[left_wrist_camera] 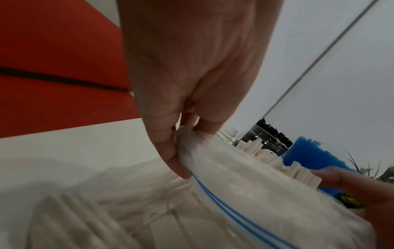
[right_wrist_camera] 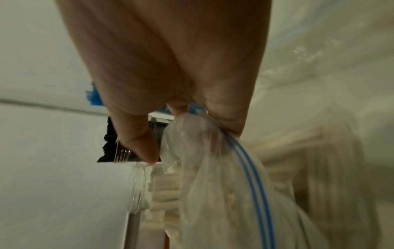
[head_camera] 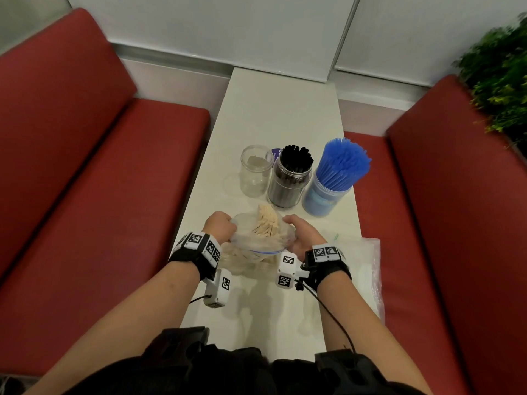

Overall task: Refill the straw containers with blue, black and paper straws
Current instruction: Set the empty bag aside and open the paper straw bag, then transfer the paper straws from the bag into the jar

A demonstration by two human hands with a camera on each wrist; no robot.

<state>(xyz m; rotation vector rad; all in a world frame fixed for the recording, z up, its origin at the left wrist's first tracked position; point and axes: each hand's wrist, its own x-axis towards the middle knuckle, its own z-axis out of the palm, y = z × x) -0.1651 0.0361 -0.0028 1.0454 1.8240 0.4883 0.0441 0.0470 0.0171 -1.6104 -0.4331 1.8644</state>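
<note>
A clear zip bag [head_camera: 262, 240] of paper straws [head_camera: 266, 223] lies on the white table [head_camera: 273, 115], its mouth turned toward the jars. My left hand [head_camera: 221, 228] pinches the bag's left mouth edge [left_wrist_camera: 187, 151]. My right hand [head_camera: 303, 232] grips the right mouth edge [right_wrist_camera: 202, 131]. Paper straw ends [left_wrist_camera: 277, 160] stick out of the opening. Beyond stand an empty clear jar [head_camera: 255, 171], a jar of black straws [head_camera: 291, 178] and a jar of blue straws [head_camera: 333, 178].
An empty clear plastic bag [head_camera: 359, 269] lies at the table's right edge. Red bench seats [head_camera: 99, 195] flank the narrow table on both sides. A green plant [head_camera: 502, 78] stands at the far right. A purple lid [head_camera: 276, 153] peeks out behind the jars.
</note>
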